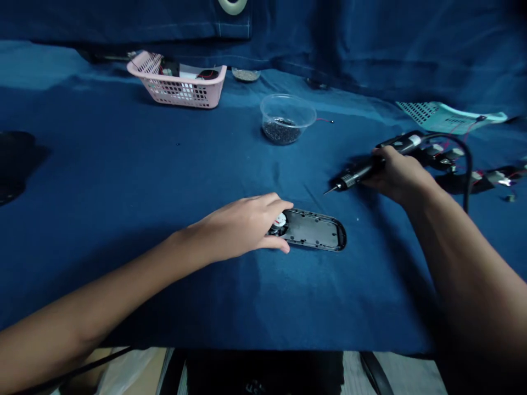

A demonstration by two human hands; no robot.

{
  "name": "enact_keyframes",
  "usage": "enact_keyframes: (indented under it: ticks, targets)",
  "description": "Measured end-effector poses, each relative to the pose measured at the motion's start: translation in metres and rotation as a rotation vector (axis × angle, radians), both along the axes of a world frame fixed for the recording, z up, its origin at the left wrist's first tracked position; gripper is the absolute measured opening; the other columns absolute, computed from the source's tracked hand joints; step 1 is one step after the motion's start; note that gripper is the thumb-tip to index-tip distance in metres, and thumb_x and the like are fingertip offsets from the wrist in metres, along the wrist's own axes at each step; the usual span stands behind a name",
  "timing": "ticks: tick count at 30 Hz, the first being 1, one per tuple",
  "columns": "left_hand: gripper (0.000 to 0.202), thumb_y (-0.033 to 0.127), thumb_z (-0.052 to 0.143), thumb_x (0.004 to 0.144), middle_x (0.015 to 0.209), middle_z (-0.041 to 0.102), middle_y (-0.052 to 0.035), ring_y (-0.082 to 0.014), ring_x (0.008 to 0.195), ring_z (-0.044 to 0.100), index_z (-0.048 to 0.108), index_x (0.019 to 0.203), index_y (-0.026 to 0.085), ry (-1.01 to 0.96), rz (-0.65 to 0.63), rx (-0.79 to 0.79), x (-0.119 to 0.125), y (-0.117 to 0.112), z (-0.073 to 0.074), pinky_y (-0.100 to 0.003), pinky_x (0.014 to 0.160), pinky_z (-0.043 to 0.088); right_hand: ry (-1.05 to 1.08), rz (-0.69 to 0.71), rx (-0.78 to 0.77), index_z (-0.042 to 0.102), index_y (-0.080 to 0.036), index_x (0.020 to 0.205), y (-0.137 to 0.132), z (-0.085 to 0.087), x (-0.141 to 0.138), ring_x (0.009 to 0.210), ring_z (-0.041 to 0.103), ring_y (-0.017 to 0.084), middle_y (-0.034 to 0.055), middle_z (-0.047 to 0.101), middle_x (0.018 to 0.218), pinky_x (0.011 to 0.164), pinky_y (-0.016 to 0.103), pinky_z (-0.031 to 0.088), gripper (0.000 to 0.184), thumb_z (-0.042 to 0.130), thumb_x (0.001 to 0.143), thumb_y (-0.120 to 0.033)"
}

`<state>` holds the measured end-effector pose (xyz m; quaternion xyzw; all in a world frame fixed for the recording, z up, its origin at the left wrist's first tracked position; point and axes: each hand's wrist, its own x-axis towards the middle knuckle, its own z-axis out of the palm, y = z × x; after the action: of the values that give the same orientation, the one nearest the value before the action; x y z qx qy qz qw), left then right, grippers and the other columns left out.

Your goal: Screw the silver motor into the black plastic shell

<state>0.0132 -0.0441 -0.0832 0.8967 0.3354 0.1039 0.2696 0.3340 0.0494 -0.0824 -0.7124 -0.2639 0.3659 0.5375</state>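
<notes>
Left hand: the left hand [242,225] is cupped over the near end of the casing, thumb on one side and fingers on the other; whether it grips or only rests there, I cannot tell.

Right hand: the right hand [397,175] is clenched around the body of the electric screwdriver, raised off the cloth at 2 o'clock from the casing.

Casing: the black plastic casing [317,230] is a long oval lying open side up on the cloth, at 6 o'clock in the view. Its grey inside shows small round posts.

Round part: a round white-and-black part [280,220] sits in the casing's end under the left hand, partly hidden by the fingers.

Screwdriver: the electric screwdriver [358,173] is tilted, its thin bit pointing down-left toward the casing, near but not touching it. A black cord [467,159] loops from its rear end.

Bowl: a clear plastic bowl [286,118] at 12 o'clock from the casing holds small dark screws [280,133].

Basket: a pink plastic basket [177,82] at 11 o'clock holds dark parts and wires.

Dish: a small dish of grey bits [246,75] stands just behind the basket's right corner.

Wired parts: a row of small parts with red wires [496,178] lies at 2 to 3 o'clock, beside a pale green mesh tray [448,118].

Cloth: a dark blue cloth [164,164] covers the table.
</notes>
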Motion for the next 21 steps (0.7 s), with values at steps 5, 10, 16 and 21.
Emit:
enact_keyframes:
  ticks: [5,10,16,21]
  targets:
    - [0.071,0.063,0.062,0.087,0.139,0.056,-0.0052,-0.0223,0.122,0.056,0.047,0.143,0.022,-0.095,-0.021,-0.066,-0.004,0.026,0.016,-0.032,0.099,0.046,0.001,0.041,0.014,0.059,-0.014,0.079,-0.017,-0.006,0.0,0.061,0.062,0.013,0.0039,0.059,0.066,0.054,0.027,0.055,0.012,0.067,0.083,-0.021]
    - [0.045,0.046,0.035,0.1,0.121,0.065,-0.0028,-0.0136,0.104,0.054,0.059,0.12,0.013,-0.091,0.141,0.328,0.011,0.12,0.05,-0.03,0.099,0.043,-0.028,-0.077,0.19,0.051,-0.02,0.078,-0.016,-0.023,-0.01,0.05,0.05,0.007,-0.0055,0.044,0.062,0.047,0.022,0.049,0.012,0.054,0.089,-0.022]
    - [0.052,0.067,0.049,0.08,0.074,0.065,0.008,-0.0084,0.076,0.042,0.068,0.087,0.019,0.287,0.054,0.223,0.059,0.223,0.05,-0.024,0.079,0.043,-0.157,-0.163,0.271,0.054,-0.02,0.077,-0.012,-0.039,-0.009,0.05,0.049,0.009,-0.0049,0.045,0.064,0.043,0.023,0.044,0.022,0.064,0.084,-0.038]
    - [0.044,0.066,0.071,0.061,0.046,0.051,0.0118,-0.0077,0.067,0.031,0.064,0.065,0.023,0.33,0.036,0.211,0.076,0.252,0.032,-0.022,0.063,0.034,-0.198,-0.153,0.257,0.054,-0.021,0.075,-0.012,-0.041,-0.005,0.05,0.05,0.01,-0.0037,0.046,0.065,0.044,0.025,0.045,0.027,0.065,0.082,-0.044]
